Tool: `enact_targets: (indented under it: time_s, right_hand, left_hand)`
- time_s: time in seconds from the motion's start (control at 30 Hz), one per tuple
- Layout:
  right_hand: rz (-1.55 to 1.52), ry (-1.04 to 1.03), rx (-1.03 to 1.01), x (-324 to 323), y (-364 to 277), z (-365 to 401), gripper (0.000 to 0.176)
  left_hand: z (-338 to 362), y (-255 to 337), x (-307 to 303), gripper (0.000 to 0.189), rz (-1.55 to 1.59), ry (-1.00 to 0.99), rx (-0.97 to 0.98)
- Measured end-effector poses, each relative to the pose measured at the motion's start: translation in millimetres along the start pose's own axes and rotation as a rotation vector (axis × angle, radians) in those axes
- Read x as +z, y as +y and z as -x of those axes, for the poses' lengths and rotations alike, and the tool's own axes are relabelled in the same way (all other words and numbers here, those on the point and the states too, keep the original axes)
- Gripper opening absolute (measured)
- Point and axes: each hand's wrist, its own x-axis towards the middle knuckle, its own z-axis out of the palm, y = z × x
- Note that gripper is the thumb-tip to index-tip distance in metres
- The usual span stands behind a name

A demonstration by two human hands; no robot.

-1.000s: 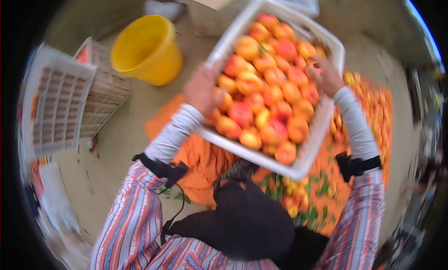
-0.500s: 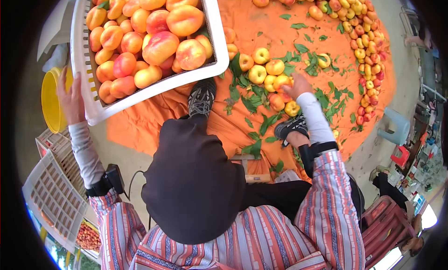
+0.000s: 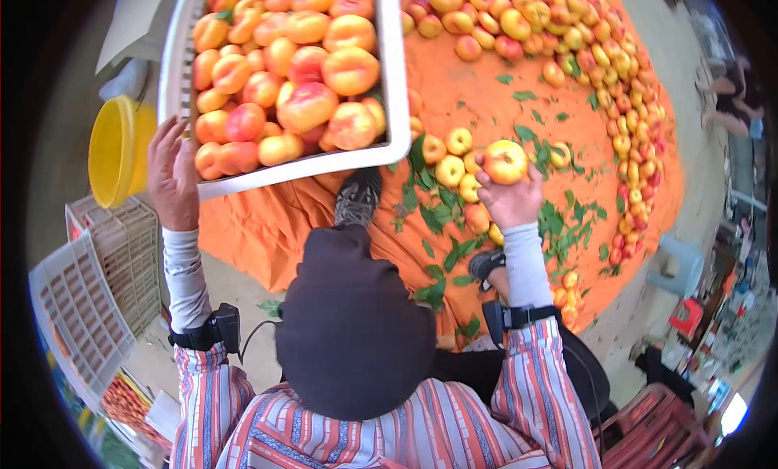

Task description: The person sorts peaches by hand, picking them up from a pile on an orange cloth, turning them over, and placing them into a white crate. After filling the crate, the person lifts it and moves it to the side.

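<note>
My right hand (image 3: 511, 198) has its fingers around a yellow-and-red flat peach (image 3: 506, 162), held palm up above the orange sheet (image 3: 454, 72). Beside it, a small group of yellow flat peaches (image 3: 450, 171) lies among loose green leaves (image 3: 438, 214). My left hand (image 3: 173, 181) rests at the near left corner of a white plastic crate (image 3: 304, 172). Its fingers are stretched out along the crate's side. The crate is heaped with large orange-red flat peaches (image 3: 308, 104), and its far end is cut off by the frame.
A long heap of flat peaches (image 3: 624, 121) curves along the sheet's far and right edges. At left are a yellow bucket (image 3: 105, 149) and stacked white crates (image 3: 85, 323). A blue stool (image 3: 677, 266) and a red chair (image 3: 652, 424) stand at right.
My right hand has lifted a flat peach from the small group and turned palm up. My left hand has come against the crate's edge. The view has shifted, with the crate appearing farther right.
</note>
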Motion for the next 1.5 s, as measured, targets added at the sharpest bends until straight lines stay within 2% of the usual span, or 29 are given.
enact_targets:
  time_s: [0.07, 0.13, 0.2, 0.3, 0.33, 0.4, 0.5, 0.6, 0.7, 0.8, 0.87, 0.97, 1.03, 1.07, 1.1, 1.13, 1.27, 1.3, 1.33, 1.4, 1.5]
  right_hand:
    - [0.071, -0.147, 0.011, 29, -3, -6, 0.057]
    - [0.334, -0.218, -0.008, 55, -14, -13, 0.060]
    - [0.558, -0.270, -0.032, 115, -11, -13, 0.065]
    - [1.139, -0.342, -0.135, 201, 10, -27, 0.076]
    - [1.303, -0.324, -0.143, 222, 22, -36, 0.071]
    - [1.711, -0.465, -0.246, 243, 46, -66, 0.064]
    - [1.935, -0.637, -0.358, 256, 94, -104, 0.066]
    - [2.161, -0.803, -0.675, 257, 127, -133, 0.064]
    - [2.325, -0.879, -0.792, 257, 146, -144, 0.064]
    - [2.498, -0.935, -0.727, 231, 148, -154, 0.064]
    - [2.496, -0.923, -0.703, 230, 143, -157, 0.060]
    - [2.478, -0.910, -0.742, 226, 141, -163, 0.056]
    - [2.485, -0.924, -0.812, 231, 138, -161, 0.052]
    - [2.385, -0.861, -0.922, 233, 130, -157, 0.050]
    - [2.283, -0.802, -1.025, 238, 119, -152, 0.048]
    - [2.177, -0.744, -1.122, 241, 107, -147, 0.046]
    - [1.783, -0.134, -0.786, 204, 33, -99, 0.035]
    - [1.724, -0.068, -0.787, 181, 16, -87, 0.035]
    - [1.663, -0.005, -0.793, 155, 0, -76, 0.035]
    - [1.643, 0.179, -0.723, 96, -24, -51, 0.036]
    - [1.788, 0.411, -0.607, 21, -28, -13, 0.036]
  left_hand:
    - [-1, -6, -7, 0.026, -0.145, 0.051, 0.060]
    - [-3, -12, -16, 0.024, -0.181, 0.124, 0.121]
    - [-1, -23, -25, 0.025, -0.243, 0.192, 0.113]
    - [-1, -38, -36, 0.032, -0.300, 0.182, 0.007]
    - [2, -45, -33, 0.035, -0.275, 0.143, -0.038]
    - [9, -55, -22, 0.037, -0.187, 0.130, -0.103]
    - [12, -59, -19, 0.040, -0.133, 0.123, -0.143]
    - [11, -61, -19, 0.040, -0.106, 0.127, -0.147]
    - [12, -64, -17, 0.041, -0.080, 0.113, -0.151]
    - [11, -63, -17, 0.041, -0.065, 0.116, -0.157]
    - [11, -62, -17, 0.041, -0.069, 0.131, -0.166]
    - [5, -50, -20, 0.037, -0.368, 0.219, -0.025]
    - [-6, -30, -22, 0.035, -0.258, 0.142, 0.033]
    - [-13, -20, -21, 0.034, -0.199, 0.099, 0.064]
    - [-20, -12, -17, 0.034, 0.005, -0.071, 0.005]
    - [-28, -7, -9, 0.037, 0.018, -0.204, 0.053]
    - [-56, 3, 40, 0.056, -0.258, -0.410, 0.386]
    - [-58, -2, 56, 0.060, -0.322, -0.447, 0.465]
    - [-59, -8, 66, 0.068, -0.294, -0.532, 0.450]
    - [-66, -8, 76, 0.072, -0.350, -0.592, 0.402]
    - [-61, -11, 78, 0.075, -0.392, -0.516, 0.460]
